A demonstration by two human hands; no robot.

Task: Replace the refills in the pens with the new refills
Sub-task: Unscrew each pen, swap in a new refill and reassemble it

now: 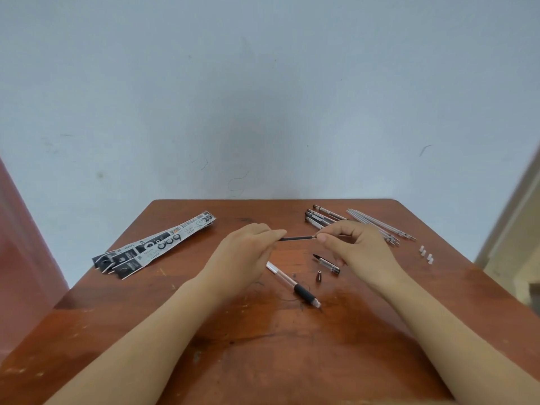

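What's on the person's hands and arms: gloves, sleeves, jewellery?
Nothing is worn. The left hand and right hand are bare, with no gloves, rings or watch visible. The left forearm and right forearm are uncovered down to the frame edge, with no sleeves in view.
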